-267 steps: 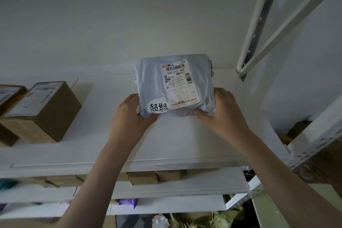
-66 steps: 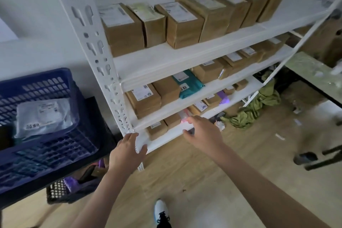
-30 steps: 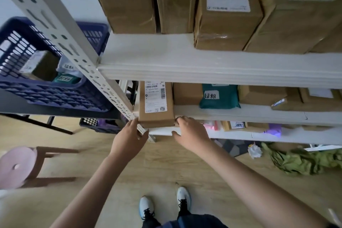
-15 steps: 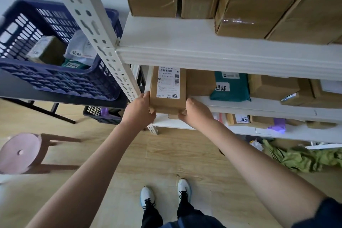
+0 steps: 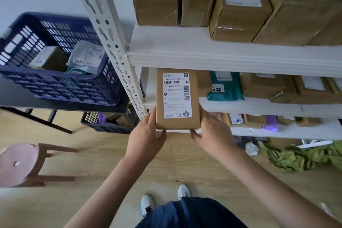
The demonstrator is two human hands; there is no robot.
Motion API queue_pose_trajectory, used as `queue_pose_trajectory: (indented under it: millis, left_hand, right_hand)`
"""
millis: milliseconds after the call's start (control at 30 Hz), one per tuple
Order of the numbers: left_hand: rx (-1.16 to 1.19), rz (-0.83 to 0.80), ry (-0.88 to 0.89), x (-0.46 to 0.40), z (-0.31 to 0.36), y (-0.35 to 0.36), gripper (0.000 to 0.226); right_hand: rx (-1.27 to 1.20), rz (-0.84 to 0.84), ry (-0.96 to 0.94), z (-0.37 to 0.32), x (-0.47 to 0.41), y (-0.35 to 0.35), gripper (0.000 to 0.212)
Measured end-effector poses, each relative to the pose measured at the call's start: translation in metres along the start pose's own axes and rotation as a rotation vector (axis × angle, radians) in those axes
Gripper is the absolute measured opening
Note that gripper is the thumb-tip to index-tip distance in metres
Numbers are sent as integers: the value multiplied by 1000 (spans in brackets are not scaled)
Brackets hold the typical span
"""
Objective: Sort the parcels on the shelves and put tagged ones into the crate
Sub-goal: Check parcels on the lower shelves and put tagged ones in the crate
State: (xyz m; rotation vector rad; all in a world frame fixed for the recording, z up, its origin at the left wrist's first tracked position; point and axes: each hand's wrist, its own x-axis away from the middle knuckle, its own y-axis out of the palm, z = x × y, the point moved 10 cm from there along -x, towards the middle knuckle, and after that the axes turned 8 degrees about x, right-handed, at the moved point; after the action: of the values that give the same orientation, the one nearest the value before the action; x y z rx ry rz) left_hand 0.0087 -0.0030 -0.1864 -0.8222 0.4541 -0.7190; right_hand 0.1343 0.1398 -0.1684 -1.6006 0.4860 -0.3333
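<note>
Held only by the fingers of the left hand [image 5: 146,135] and right hand [image 5: 212,133] pinching its lower corners, the brown parcel [image 5: 177,100] could tip off the shelf's front edge [image 5: 249,106].

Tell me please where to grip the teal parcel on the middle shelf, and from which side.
Grip the teal parcel by its front edge, from the aisle. Boxes flank both sides and the shelf above sits close, so only its front, bearing the handwritten tag, is free; the soft bag should pinch easily.
</note>
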Motion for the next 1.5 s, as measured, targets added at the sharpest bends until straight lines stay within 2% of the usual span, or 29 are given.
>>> queue_pose_trajectory:
  millis: [367, 600, 733, 900, 1033, 1200, 1400, 1500]
  left_hand:
    - [-7, -9, 32, -9, 0, -1, 70]
    - [15, -29, 22, -13, -8, 9, 64]
    - [41, -57, -62, -33, -34, 18, 57]
    - [140, -11, -153, -53, -77, 14, 50]
    - [131, 1, -209, -65, -100, 16, 56]
    - [90, 8, -318, -82, -108, 26, 45]
    - [15, 123, -395, -107, -111, 26, 22]
    - [76, 189, -462, -92, -111, 19, 20]
  right_hand:
    - [-19, 18, 17, 4, -6, 5, 95]
    - [11, -71, 5, 5, -12, 16, 87]
    - [-53, -211, 29, 3, -39, 35, 79]
    - [-126, -230, -9, -18, -78, 75, 75]
    - [-204, -262, 31, -23, -101, 101, 74]
    - [-224, -316, 89, -14, -122, 120, 54]
    - [-270, -299, 164, 0, -131, 118, 30]
    - [-201, -248, 163, 17, -111, 112, 33]
